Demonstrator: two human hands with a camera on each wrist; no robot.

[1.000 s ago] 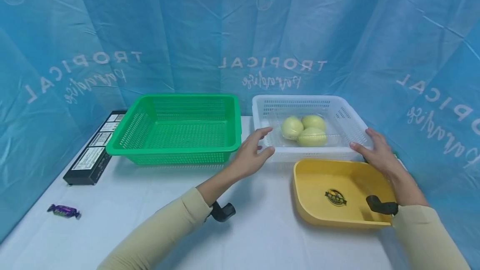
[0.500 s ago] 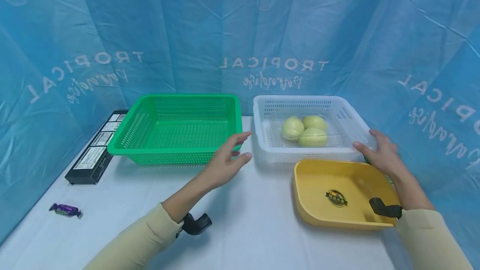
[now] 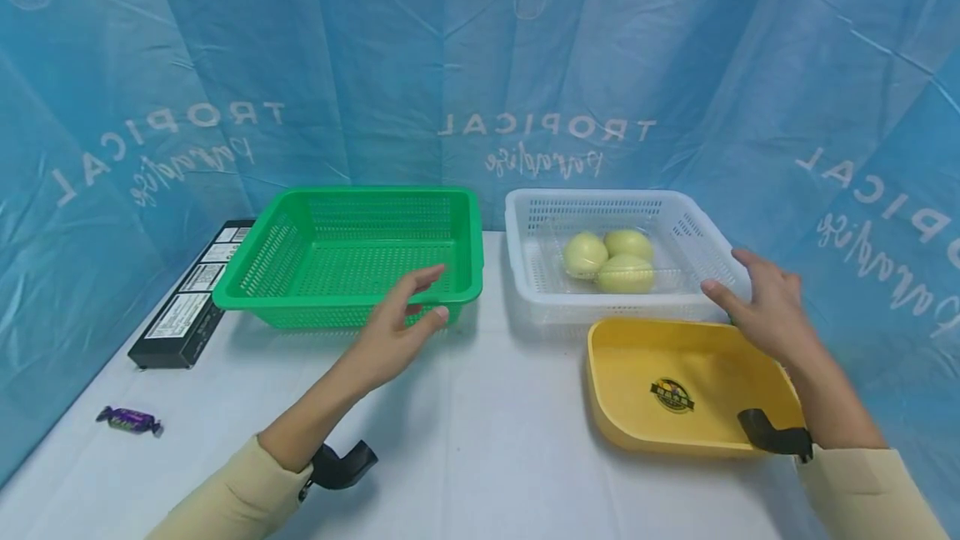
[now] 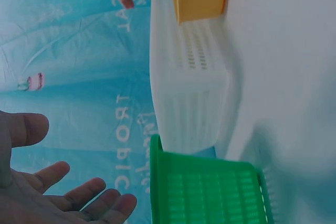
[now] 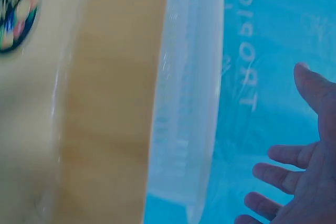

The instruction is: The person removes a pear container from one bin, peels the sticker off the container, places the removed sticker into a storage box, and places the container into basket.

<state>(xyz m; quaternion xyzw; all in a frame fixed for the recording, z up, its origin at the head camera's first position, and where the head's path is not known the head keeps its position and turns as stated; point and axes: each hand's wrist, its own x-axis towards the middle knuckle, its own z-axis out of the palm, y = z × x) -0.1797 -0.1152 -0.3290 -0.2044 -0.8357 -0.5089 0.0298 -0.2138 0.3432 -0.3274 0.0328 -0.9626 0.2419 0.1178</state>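
In the head view my left hand (image 3: 390,336) is held in the air before the front right of the green basket (image 3: 337,302), fingers spread and nothing in them. The left wrist view shows its palm and loosely parted fingers beside that basket's rim. My right hand (image 3: 768,307) is at the front right corner of the white basket (image 3: 637,300), thumb and fingers apart and holding nothing. Several fingers show well separated in the right wrist view. Inside the white basket, a clear plastic tray (image 3: 667,277) bears three pale green round fruits (image 3: 625,273).
A yellow basin (image 3: 720,373) with a round label stands in front of the white basket, under my right forearm. At the left lie a long black box (image 3: 180,319) with white labels and a purple-wrapped candy (image 3: 129,420). A blue curtain (image 3: 397,65) hangs behind.
My left hand has moved left, from the white basket's left side to the front of the green basket. My right hand has shifted slightly right. The baskets and fruits stay put.
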